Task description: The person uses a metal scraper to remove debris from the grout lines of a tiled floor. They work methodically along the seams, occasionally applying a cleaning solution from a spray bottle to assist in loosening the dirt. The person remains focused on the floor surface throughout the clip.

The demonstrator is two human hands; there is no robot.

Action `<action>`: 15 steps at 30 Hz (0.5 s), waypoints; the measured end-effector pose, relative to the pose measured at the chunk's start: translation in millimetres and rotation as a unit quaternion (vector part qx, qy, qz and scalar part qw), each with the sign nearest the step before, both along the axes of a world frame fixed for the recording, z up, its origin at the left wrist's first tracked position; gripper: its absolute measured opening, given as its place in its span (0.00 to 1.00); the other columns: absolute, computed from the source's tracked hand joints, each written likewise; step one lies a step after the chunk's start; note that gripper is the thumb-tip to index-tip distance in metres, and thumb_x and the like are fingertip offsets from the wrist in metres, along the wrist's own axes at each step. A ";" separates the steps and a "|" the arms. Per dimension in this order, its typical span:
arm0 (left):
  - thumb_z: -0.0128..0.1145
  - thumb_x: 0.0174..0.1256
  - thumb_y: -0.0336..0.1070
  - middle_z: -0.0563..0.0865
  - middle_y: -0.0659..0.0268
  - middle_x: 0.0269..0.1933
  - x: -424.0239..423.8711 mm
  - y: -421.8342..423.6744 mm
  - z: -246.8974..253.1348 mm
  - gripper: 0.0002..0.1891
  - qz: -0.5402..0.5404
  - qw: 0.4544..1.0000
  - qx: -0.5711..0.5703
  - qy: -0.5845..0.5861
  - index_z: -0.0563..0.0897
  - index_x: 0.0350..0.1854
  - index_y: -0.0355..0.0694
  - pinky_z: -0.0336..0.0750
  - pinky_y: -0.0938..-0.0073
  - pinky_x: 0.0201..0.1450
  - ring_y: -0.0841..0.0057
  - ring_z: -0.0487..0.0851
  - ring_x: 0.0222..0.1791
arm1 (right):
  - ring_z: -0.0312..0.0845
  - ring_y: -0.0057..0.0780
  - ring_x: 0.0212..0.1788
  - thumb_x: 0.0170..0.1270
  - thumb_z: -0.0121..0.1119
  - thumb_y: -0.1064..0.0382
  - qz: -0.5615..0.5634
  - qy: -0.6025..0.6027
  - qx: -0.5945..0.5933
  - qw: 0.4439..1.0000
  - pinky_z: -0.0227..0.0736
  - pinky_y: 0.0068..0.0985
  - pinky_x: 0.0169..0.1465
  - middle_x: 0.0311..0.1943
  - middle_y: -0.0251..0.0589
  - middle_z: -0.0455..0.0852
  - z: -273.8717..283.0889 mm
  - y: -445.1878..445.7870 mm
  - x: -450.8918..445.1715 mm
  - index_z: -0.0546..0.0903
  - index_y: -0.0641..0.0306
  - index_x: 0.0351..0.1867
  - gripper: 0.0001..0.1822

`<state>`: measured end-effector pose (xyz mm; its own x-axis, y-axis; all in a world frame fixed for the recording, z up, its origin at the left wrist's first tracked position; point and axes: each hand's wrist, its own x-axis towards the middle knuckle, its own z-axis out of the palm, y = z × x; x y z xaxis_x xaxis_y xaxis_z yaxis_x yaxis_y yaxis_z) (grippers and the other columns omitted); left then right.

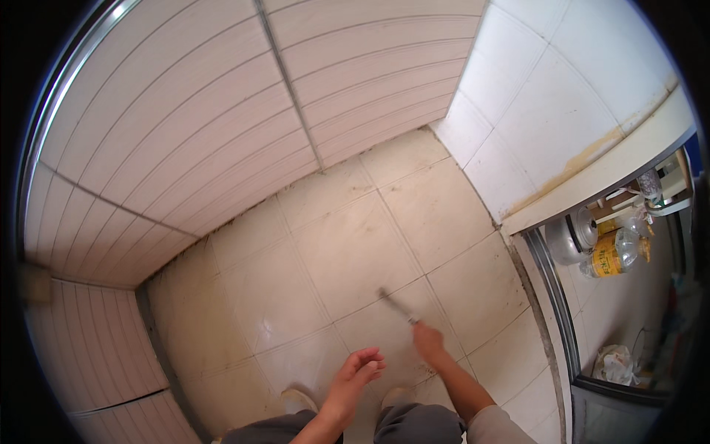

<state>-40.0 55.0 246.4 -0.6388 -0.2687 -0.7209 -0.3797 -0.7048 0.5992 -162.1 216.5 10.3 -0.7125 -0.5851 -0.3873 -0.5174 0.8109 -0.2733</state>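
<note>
My right hand [429,343] grips a slim hand tool [397,306] by its near end. Motion blurs the tool, so its exact kind does not show; its greyish far part points forward and left over the beige floor tiles [355,250]. To the left of it, my left hand [358,371] hovers in front of my body with nothing in it, its fingers loosely curled and apart from the thumb. Below the hands are my shoes [299,398] and dark trousers [419,424].
Pinkish ribbed wall panels [222,111] rise ahead and on the left; white wall tiles [516,94] stand at the right. Beyond a dark-framed glass door [560,316] are a metal kettle [568,238], a plastic bottle [607,254] and a plastic bag [615,365]. Dirt lines the floor's edges.
</note>
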 end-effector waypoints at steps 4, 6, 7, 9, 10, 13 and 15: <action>0.47 0.57 0.31 0.74 0.63 0.44 21.4 -1.6 21.9 0.14 -0.301 0.892 -0.334 0.045 0.70 0.47 0.37 0.67 0.71 0.48 0.74 0.73 0.45 | 0.76 0.42 0.21 0.60 0.44 0.57 -0.090 0.027 0.012 0.996 0.70 0.38 0.25 0.17 0.46 0.77 -2.9 8.2 1.7 0.71 0.62 0.28 0.11; 0.50 0.53 0.32 0.74 0.63 0.42 34.7 -13.0 41.2 0.16 -0.482 0.639 -0.599 0.039 0.71 0.46 0.37 0.67 0.71 0.46 0.73 0.73 0.42 | 0.76 0.42 0.21 0.60 0.45 0.55 -0.041 0.009 0.022 0.999 0.70 0.38 0.25 0.16 0.45 0.77 2.8 -4.5 20.6 0.70 0.61 0.27 0.12; 0.51 0.51 0.33 0.74 0.63 0.41 38.9 -18.3 42.7 0.17 -0.519 0.594 -0.615 0.001 0.71 0.45 0.37 0.67 0.71 0.45 0.72 0.73 0.41 | 0.76 0.42 0.21 0.60 0.45 0.55 0.002 -0.003 0.030 1.000 0.70 0.37 0.25 0.16 0.45 0.78 6.9 -12.9 36.9 0.70 0.61 0.28 0.12; 0.53 0.47 0.35 0.74 0.63 0.38 48.1 -28.5 43.1 0.19 -0.589 0.499 -0.631 -0.076 0.72 0.44 0.37 0.67 0.71 0.42 0.71 0.73 0.39 | 0.76 0.43 0.20 0.60 0.46 0.54 0.090 -0.031 0.050 0.994 0.70 0.37 0.25 0.16 0.44 0.78 14.2 -27.5 63.3 0.70 0.60 0.28 0.12; 0.53 0.47 0.36 0.74 0.63 0.37 52.0 -33.2 42.6 0.19 -0.559 0.496 -0.660 -0.084 0.73 0.44 0.37 0.67 0.71 0.41 0.71 0.73 0.38 | 0.75 0.42 0.21 0.59 0.47 0.55 0.094 -0.041 0.040 0.994 0.70 0.36 0.25 0.18 0.44 0.77 15.3 -35.5 63.9 0.69 0.61 0.28 0.12; 0.53 0.47 0.36 0.73 0.64 0.37 63.5 -42.2 38.2 0.18 -0.479 0.511 -0.709 -0.080 0.73 0.43 0.37 0.66 0.72 0.40 0.70 0.72 0.37 | 0.75 0.42 0.26 0.57 0.50 0.58 0.092 0.008 -0.056 0.994 0.71 0.35 0.28 0.23 0.45 0.75 16.1 -59.5 60.4 0.69 0.63 0.29 0.10; 0.53 0.47 0.35 0.73 0.63 0.38 70.8 -48.3 39.7 0.19 -0.437 0.557 -0.705 -0.039 0.72 0.44 0.37 0.66 0.71 0.41 0.70 0.72 0.38 | 0.73 0.45 0.30 0.57 0.50 0.61 0.081 -0.017 -0.079 0.993 0.70 0.36 0.31 0.28 0.49 0.73 15.2 -75.1 57.9 0.70 0.65 0.31 0.09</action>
<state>30.7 6.7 286.2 -0.9516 -0.2143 -0.2202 -0.2722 0.9205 0.2805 -104.2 141.4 25.5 -0.5920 -0.7464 -0.3041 -0.6263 0.6635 -0.4093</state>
